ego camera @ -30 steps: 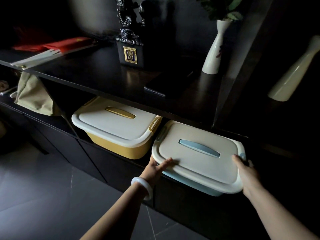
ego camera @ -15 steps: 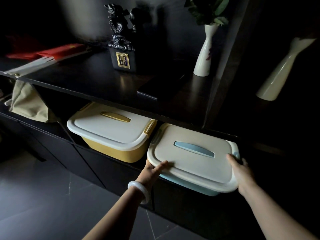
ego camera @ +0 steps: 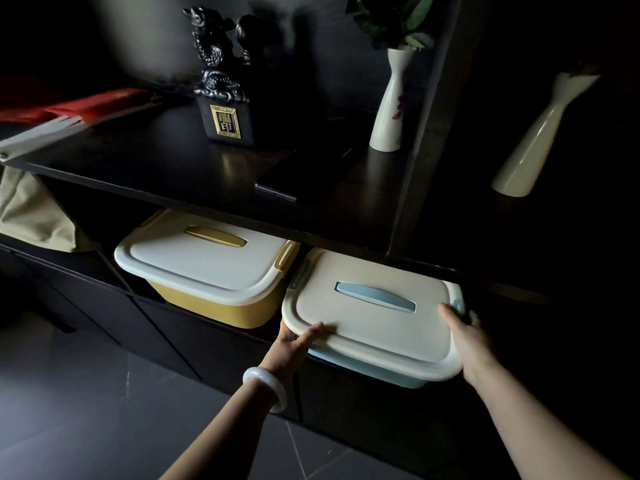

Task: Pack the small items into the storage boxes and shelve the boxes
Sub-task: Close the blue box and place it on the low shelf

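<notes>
Dark shelving unit (ego camera: 214, 181) over a grey tiled floor (ego camera: 69, 410), dimly lit.

Lower shelf, task items: blue storage box (ego camera: 372, 323), cream lid closed, blue bar handle (ego camera: 375, 295) recessed in the lid. Long axis runs left to right along the shelf front, tilted slightly so its right end sits nearer the viewer; the handle lies along the same axis. Front edge overhangs the shelf lip.

Left hand (ego camera: 292, 346): at the box's near left corner, thumb lying on top of the lid, remaining fingers tucked under the rim and hidden, so the corner is pinched between them. White bangle (ego camera: 265, 388) on this wrist.

Right hand (ego camera: 462, 332): at the box's right end, thumb laid flat on the lid, fingers curled round the rim beside the blue side latch (ego camera: 459, 304); their spread cannot be told.

Yellow storage box (ego camera: 207, 268): just left of the left-hand fingers, beside the blue box with a narrow gap, lid closed, yellow handle (ego camera: 216, 235) on the same left-right axis.

Upper shelf, beyond the fingers: black figurine (ego camera: 221, 81) on a plinth with gold plaque, white vase (ego camera: 389, 105) with greenery, flat dark tablet-like slab (ego camera: 301, 174), red flag (ego camera: 79, 107) far left. Cream vase (ego camera: 536, 136) in the right bay, above the right-hand fingers. Beige cloth bag (ego camera: 31, 213) hangs far left.
</notes>
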